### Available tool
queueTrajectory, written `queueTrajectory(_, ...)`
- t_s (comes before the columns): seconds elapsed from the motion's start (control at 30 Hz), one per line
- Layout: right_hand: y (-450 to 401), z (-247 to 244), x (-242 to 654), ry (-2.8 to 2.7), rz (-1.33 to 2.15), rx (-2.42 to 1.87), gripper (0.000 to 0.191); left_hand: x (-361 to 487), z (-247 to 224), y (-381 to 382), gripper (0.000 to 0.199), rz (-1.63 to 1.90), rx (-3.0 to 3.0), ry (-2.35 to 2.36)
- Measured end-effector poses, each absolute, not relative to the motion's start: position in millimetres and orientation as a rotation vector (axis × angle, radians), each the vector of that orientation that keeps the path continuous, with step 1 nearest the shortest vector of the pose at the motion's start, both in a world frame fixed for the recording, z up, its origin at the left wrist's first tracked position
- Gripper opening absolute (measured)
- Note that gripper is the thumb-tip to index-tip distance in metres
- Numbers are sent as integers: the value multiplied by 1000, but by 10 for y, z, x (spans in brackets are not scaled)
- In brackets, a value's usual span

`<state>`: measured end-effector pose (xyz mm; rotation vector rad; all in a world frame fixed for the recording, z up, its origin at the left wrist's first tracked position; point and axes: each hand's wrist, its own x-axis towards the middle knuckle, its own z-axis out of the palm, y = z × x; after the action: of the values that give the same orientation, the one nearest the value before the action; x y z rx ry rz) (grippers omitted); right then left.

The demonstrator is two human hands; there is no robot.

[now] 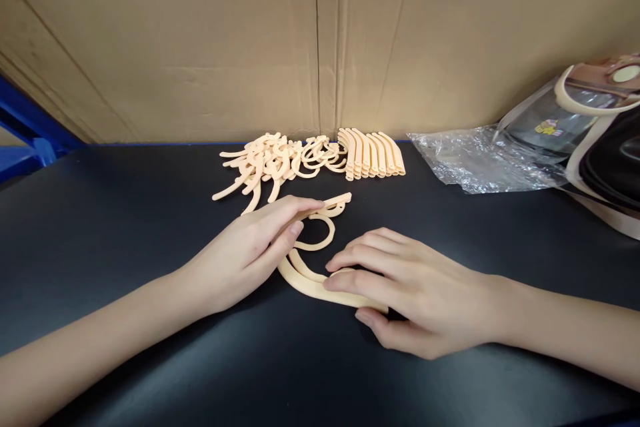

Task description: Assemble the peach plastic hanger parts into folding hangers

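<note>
A beige plastic piece that looks like a folding clothes hanger lies on the black tabletop, with a curved arm (313, 287) nearest me and a round hook (327, 233) in the middle. My left hand (255, 247) is closed over its far arm (340, 202), thumb and fingers pinching it; part of the arm is hidden under the hand. My right hand (410, 287) grips the near arm's right end between fingers and thumb. Behind them lies a loose pile of curved beige hanger arms (260, 163), with several beige hooks (320, 153) beside it.
Matching curved arms (373, 153) stand in a neat row against the cardboard wall (225, 47). Crumpled clear plastic (465, 153) lies at the right, next to a clear and black bag (605, 153) with beige trim. A blue metal frame (35, 127) edges the left.
</note>
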<state>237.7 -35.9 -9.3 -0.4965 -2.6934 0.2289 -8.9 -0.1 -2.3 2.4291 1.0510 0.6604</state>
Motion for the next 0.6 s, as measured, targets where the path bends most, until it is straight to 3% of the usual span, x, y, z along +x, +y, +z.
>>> queueTrajectory(0.4,-311,-83,2395,-2661,259,-603,27,-71,-23,-11,35,641,2449,1057)
queueTrajectory(0.6,-267,-107,2408,-2568,200,-858,33,-87,-74,-12,37,719,2585,1060)
